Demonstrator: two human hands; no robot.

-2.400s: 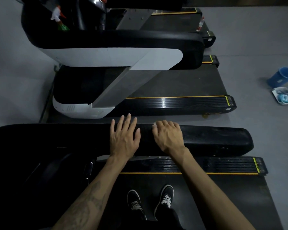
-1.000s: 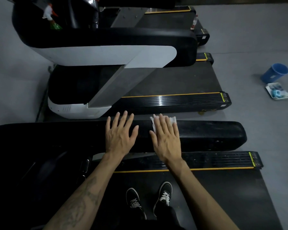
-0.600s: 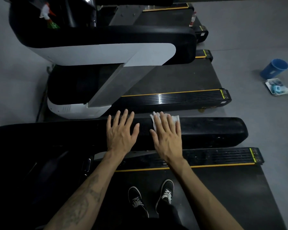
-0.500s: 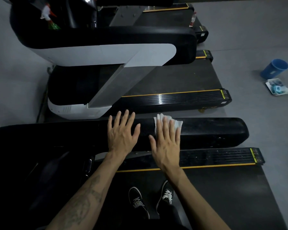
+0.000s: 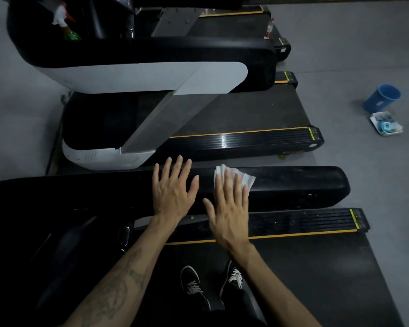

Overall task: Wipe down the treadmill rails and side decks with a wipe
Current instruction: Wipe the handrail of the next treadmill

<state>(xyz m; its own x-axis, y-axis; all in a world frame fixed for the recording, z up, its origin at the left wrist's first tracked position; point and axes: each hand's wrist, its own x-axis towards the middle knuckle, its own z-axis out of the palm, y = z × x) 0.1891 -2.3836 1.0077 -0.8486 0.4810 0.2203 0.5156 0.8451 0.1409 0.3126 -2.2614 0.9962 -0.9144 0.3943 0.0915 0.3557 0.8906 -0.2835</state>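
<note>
A long black treadmill rail (image 5: pixel 298 185) runs left to right in front of me. My right hand (image 5: pixel 229 206) lies flat on it with straight fingers, pressing a white wipe (image 5: pixel 247 178) against the top; the wipe shows beyond the fingertips. My left hand (image 5: pixel 172 187) rests flat on the same rail just to the left, fingers spread, holding nothing. Below the rail lies the ribbed black side deck (image 5: pixel 305 221) with a yellow stripe, then the belt (image 5: pixel 316 279) where my shoes stand.
A second treadmill (image 5: pixel 234 114) with a white and black console housing stands beyond the rail. On the grey floor at right are a blue bucket (image 5: pixel 381 97) and a small white tray (image 5: pixel 386 126). A spray bottle (image 5: pixel 65 24) sits at top left.
My right hand flattened from curled fingers and slid the wipe a little rightward along the rail, more of the wipe now showing. The left hand stayed in place.
</note>
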